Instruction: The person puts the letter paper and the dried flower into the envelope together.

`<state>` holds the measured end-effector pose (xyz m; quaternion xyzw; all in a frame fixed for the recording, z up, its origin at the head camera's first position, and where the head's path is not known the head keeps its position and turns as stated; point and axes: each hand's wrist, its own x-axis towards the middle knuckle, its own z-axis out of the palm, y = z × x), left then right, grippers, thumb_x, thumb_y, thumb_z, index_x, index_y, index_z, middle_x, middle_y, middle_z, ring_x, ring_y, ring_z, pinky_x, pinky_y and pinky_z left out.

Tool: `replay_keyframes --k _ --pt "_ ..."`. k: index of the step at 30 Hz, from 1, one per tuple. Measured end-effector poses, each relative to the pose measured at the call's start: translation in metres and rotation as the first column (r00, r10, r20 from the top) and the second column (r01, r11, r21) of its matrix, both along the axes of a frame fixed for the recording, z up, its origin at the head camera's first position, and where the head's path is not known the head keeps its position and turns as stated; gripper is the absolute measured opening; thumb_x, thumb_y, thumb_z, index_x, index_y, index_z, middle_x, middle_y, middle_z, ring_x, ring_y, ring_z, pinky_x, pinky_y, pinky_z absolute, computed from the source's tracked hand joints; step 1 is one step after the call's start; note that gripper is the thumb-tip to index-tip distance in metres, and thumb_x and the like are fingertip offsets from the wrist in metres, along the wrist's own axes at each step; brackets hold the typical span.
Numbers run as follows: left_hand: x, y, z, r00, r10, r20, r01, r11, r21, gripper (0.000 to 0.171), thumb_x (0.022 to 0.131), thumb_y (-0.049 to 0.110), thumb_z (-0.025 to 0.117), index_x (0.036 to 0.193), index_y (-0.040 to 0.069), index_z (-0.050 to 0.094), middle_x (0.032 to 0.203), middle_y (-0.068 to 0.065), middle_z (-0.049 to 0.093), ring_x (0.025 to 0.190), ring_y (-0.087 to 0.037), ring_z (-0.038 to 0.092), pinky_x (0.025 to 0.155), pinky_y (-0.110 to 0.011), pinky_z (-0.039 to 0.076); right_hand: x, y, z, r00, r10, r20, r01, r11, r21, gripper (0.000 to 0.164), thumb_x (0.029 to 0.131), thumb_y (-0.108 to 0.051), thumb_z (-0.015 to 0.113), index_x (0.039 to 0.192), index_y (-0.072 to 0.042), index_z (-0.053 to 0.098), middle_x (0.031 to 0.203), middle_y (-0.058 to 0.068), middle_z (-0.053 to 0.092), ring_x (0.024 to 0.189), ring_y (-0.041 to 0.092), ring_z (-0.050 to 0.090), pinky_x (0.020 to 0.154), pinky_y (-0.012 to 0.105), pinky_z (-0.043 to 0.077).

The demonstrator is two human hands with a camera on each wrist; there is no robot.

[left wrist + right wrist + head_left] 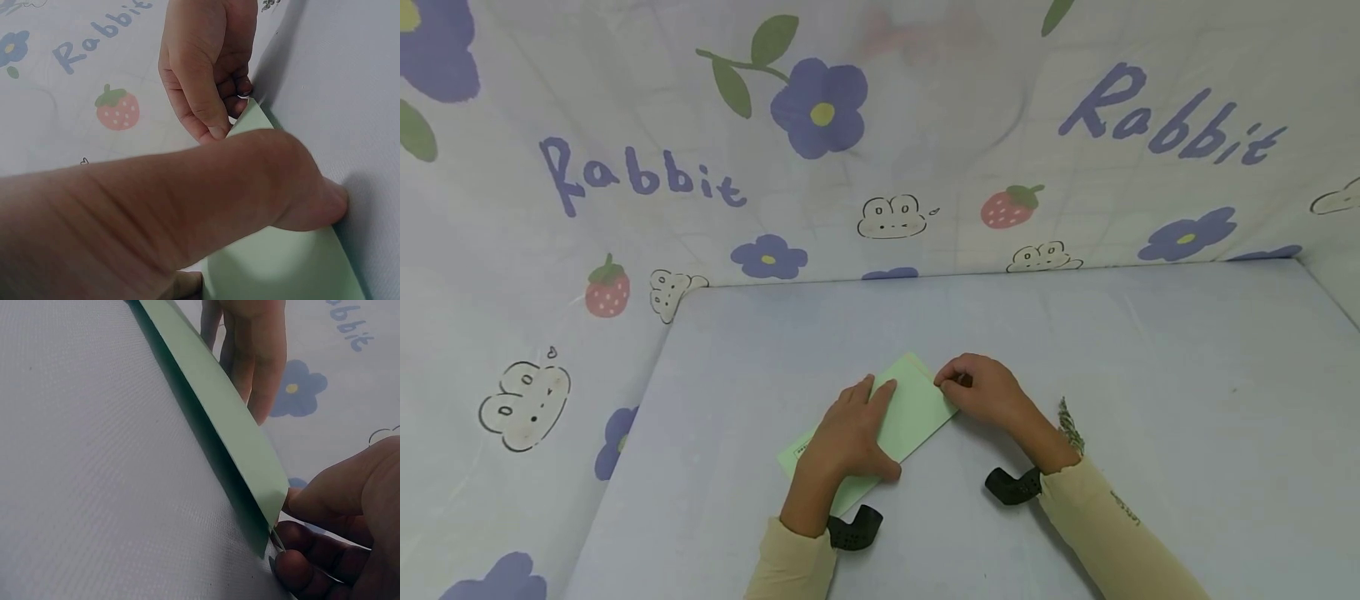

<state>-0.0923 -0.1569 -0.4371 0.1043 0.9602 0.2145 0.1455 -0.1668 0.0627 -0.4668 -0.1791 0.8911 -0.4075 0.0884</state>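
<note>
A pale green folded paper (913,417), shaped like an envelope, lies slantwise on the table, with a small printed mark near its left end. My left hand (847,433) rests flat across it, fingers spread over the far side and thumb by the near edge. At the paper's right end, my right hand (988,390) pinches the edge between thumb and curled fingers. Seen in the right wrist view, the paper (215,406) has a dark gap along its near long edge, and a small flap sits by the right fingertips. The left palm hides part of the paper.
The table (715,375) has a pale, plain cover. Behind it and at the left hangs a white sheet (925,167) with flowers, strawberries and "Rabbit" lettering. Black curved pieces (1013,486) stick out at both wrists. Beige sleeves (1112,517) cover the forearms.
</note>
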Motion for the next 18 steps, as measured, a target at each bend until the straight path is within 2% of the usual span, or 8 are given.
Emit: replay_keyframes --k 18 --pt "0.0004 -0.0001 0.0012 1.0 -0.005 -0.009 0.005 1.0 0.002 0.103 0.066 0.023 0.084 0.156 0.009 0.036 0.159 -0.022 0.028 0.145 -0.038 0.028 0.113 -0.05 0.031 0.0003 0.0 -0.0009 1.0 0.009 0.004 -0.009 1.0 -0.012 0.016 0.095 -0.01 0.059 0.097 -0.007 0.075 0.092 0.001 0.065 0.082 0.019 0.058 0.072 0.037 0.048"
